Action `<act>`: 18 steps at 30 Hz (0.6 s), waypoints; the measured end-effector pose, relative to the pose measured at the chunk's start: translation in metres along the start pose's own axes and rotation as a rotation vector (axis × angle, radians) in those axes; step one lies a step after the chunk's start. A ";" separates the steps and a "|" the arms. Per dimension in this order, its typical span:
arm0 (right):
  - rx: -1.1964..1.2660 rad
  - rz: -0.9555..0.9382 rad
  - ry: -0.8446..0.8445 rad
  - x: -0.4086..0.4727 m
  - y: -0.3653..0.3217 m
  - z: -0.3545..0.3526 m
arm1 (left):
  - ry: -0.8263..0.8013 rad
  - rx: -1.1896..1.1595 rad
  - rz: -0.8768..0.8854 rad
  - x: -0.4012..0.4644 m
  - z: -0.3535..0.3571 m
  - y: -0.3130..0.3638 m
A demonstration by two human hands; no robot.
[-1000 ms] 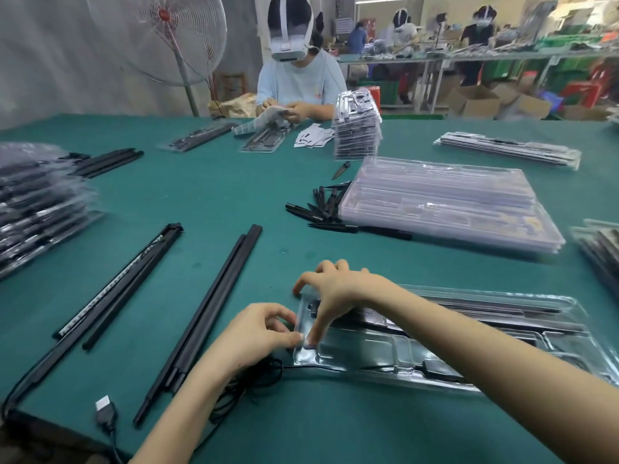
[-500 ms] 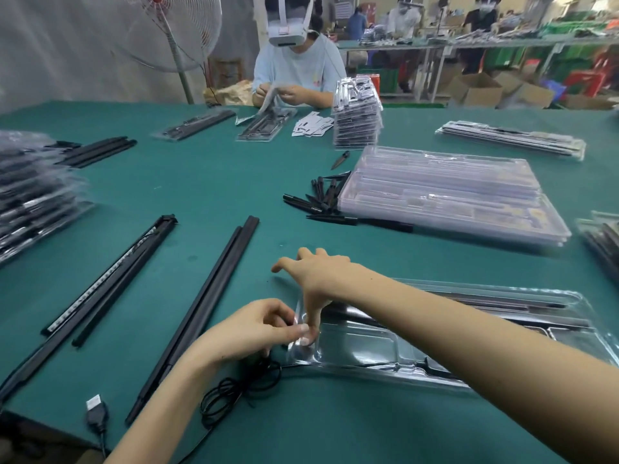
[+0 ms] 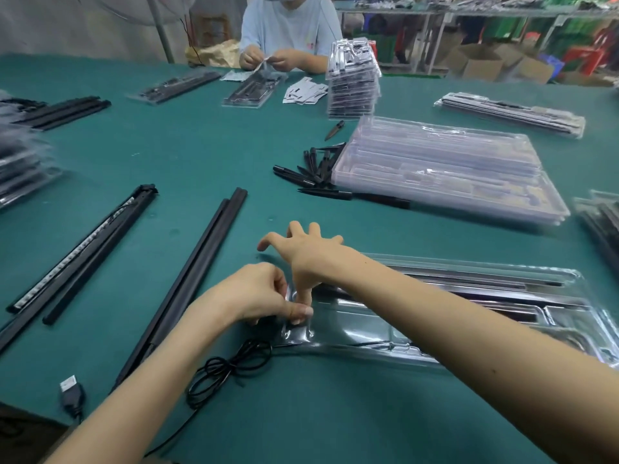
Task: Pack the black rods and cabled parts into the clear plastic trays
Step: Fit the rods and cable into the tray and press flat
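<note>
A clear plastic tray [image 3: 469,333] lies in front of me with black rods in its far channels. My left hand [image 3: 258,296] pinches the tray's left end, fingers curled and thumb on the plastic. My right hand [image 3: 308,256] reaches across with fingers spread, one fingertip pressing down into the tray's left corner. A coiled black cable [image 3: 227,370] lies just below the tray's left end, and its USB plug [image 3: 71,395] rests near the table edge. Long black rods [image 3: 187,283] lie loose to the left, beside a rod with an LED strip [image 3: 83,246].
A stack of empty clear trays [image 3: 445,169] sits at the right, with several short black parts [image 3: 315,175] beside it. Filled packs [image 3: 20,155] are piled at far left and far right. A person across the green table handles small parts next to a tall pack stack [image 3: 353,82].
My right hand has slid left and spread its fingers, pressing one finger at the tray's left corner. My left hand has closed in on that corner. The view has tilted downward.
</note>
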State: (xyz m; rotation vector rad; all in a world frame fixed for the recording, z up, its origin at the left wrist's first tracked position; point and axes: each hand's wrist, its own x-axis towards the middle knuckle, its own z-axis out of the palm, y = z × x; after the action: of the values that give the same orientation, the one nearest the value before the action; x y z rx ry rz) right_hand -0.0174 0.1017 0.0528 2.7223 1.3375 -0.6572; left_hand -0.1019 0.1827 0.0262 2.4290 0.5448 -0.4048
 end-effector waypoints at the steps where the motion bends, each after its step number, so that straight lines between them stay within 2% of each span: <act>1: 0.006 0.000 -0.005 0.001 0.002 0.001 | 0.018 -0.003 0.005 -0.001 0.002 -0.001; 10: 0.072 -0.087 0.030 -0.003 0.023 0.007 | 0.112 -0.034 0.064 -0.017 0.009 -0.007; 12: 0.231 -0.207 0.021 -0.011 0.038 0.005 | 0.125 -0.077 0.066 -0.021 0.009 -0.007; 13: 0.419 -0.269 0.020 -0.018 0.047 0.002 | 0.137 -0.097 0.070 -0.022 0.010 -0.008; 15: 0.769 -0.271 0.124 -0.039 0.067 -0.005 | 0.168 -0.101 0.075 -0.025 0.011 -0.009; 16: 0.811 -0.252 0.225 -0.051 0.080 -0.008 | 0.182 -0.095 0.070 -0.026 0.012 -0.009; 18: 0.611 -0.191 0.389 -0.074 0.112 -0.010 | 0.195 -0.120 0.056 -0.028 0.013 -0.008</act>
State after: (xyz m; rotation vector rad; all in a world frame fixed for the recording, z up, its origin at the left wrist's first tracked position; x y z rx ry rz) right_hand 0.0321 -0.0223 0.0742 3.3704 1.7347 -0.6592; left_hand -0.1319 0.1722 0.0241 2.3751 0.5652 -0.1092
